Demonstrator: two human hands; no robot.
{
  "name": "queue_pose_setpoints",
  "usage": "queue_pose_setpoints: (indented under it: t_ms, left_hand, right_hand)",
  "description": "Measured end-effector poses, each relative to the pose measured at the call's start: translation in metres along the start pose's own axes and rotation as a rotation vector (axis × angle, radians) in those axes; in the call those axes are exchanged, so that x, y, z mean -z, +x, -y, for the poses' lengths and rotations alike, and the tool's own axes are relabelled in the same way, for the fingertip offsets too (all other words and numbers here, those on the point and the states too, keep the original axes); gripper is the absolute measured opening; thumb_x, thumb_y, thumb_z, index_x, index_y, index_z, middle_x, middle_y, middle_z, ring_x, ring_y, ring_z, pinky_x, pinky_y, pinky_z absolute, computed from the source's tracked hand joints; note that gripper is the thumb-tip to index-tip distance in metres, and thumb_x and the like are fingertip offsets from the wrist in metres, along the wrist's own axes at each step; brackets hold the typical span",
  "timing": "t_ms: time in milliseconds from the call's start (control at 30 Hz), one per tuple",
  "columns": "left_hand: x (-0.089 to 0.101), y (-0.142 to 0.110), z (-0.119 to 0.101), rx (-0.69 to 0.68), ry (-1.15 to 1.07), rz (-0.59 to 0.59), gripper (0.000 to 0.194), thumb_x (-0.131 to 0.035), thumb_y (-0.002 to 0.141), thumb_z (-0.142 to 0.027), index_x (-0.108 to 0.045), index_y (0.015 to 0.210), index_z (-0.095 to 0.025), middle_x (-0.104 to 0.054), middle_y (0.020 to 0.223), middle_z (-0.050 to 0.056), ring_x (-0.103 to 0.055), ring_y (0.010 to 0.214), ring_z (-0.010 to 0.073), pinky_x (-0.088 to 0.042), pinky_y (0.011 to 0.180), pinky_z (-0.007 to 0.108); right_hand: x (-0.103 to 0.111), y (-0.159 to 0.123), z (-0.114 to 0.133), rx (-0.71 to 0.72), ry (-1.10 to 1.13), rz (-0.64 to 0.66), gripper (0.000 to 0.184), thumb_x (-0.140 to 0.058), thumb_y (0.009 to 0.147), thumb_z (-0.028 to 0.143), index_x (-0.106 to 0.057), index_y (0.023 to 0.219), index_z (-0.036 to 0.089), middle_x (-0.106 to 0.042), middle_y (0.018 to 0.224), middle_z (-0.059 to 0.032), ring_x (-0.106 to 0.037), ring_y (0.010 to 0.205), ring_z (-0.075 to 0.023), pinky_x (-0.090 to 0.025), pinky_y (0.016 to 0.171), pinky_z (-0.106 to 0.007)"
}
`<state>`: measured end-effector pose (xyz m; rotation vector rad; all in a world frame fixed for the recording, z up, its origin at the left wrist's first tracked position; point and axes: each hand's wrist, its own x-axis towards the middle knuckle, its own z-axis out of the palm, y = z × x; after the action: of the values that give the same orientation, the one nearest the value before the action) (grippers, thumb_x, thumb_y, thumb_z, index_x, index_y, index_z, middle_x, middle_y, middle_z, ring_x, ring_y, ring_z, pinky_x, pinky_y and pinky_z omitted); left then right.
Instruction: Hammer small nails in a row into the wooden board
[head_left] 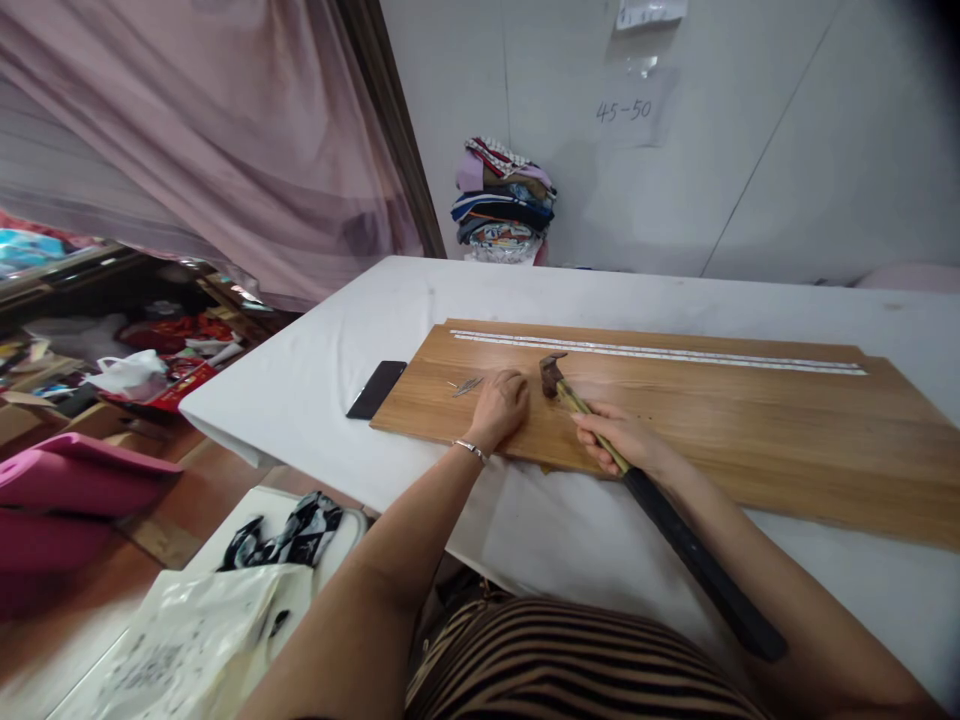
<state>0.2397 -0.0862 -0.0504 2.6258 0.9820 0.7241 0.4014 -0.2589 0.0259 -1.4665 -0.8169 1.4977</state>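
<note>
My right hand (pixel 621 436) is wrapped round the yellowish handle of a claw hammer (pixel 697 560), close to its rusty head. The black grip of the hammer slants back along my right forearm, and the head is just above the wooden board (pixel 750 430). Curled fingers of my left hand (pixel 502 402) rest low on the board, left of the hammer head; whatever they may hold is hidden. Beside that hand lies a small pile of nails (pixel 466 386). Two pale measuring strips (pixel 652 352) run along the far side of the board.
A dark phone-like slab (pixel 377 389) lies at the board's left end. White cloth covers the table (pixel 300 365). Folded clothes (pixel 504 205) are stacked by the wall. To the left are a pink roll (pixel 82 470) and a white plastic bag (pixel 195 630) on a stool-like surface.
</note>
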Motion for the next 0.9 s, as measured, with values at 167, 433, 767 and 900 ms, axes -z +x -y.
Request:
queue_pose_setpoints:
  t_ms: [167, 433, 767, 900]
  left_hand:
    - [0.0014, -0.0001, -0.0007, -0.001, -0.007, 0.003, 0.019, -0.058, 0.097, -0.014, -0.076, 0.098, -0.018, -0.076, 0.115, 0.012, -0.068, 0.111, 0.0244, -0.053, 0.107, 0.041]
    - [0.005, -0.0025, -0.0024, -0.019, 0.008, 0.015, 0.023, -0.053, 0.1, -0.015, -0.074, 0.09, -0.017, -0.077, 0.102, 0.012, -0.069, 0.099, 0.0235, -0.053, 0.1, 0.039]
    - [0.0038, -0.004, -0.0003, -0.015, -0.005, -0.035, 0.022, -0.055, 0.1, -0.015, -0.071, 0.084, -0.018, -0.075, 0.095, 0.01, -0.067, 0.096, 0.0224, -0.052, 0.098, 0.037]
    - [0.0042, -0.0035, -0.0002, 0.009, 0.017, -0.02, 0.021, -0.056, 0.1, -0.014, -0.07, 0.084, -0.018, -0.075, 0.096, 0.011, -0.067, 0.097, 0.0229, -0.052, 0.098, 0.037]
  right_hand:
    - [0.0011, 0.0022, -0.0024, 0.009, 0.0, 0.0, 0.049, -0.079, 0.073, 0.057, -0.042, 0.083, 0.026, -0.05, 0.059, 0.0107, -0.038, 0.037, -0.0047, -0.028, 0.032, -0.02]
    - [0.0019, 0.0043, -0.0061, 0.036, 0.008, 0.006, 0.053, -0.081, 0.068, 0.059, -0.043, 0.083, 0.026, -0.05, 0.06, 0.011, -0.039, 0.038, -0.0049, -0.029, 0.031, -0.02]
    - [0.001, 0.0009, -0.0029, 0.017, 0.013, -0.015, 0.056, -0.082, 0.063, 0.061, -0.044, 0.084, 0.026, -0.051, 0.059, 0.0118, -0.038, 0.037, -0.0041, -0.028, 0.03, -0.019]
    - [0.0009, -0.0005, -0.0015, 0.016, 0.001, -0.027, 0.055, -0.081, 0.064, 0.061, -0.045, 0.085, 0.026, -0.05, 0.059, 0.0118, -0.037, 0.036, -0.004, -0.028, 0.031, -0.019]
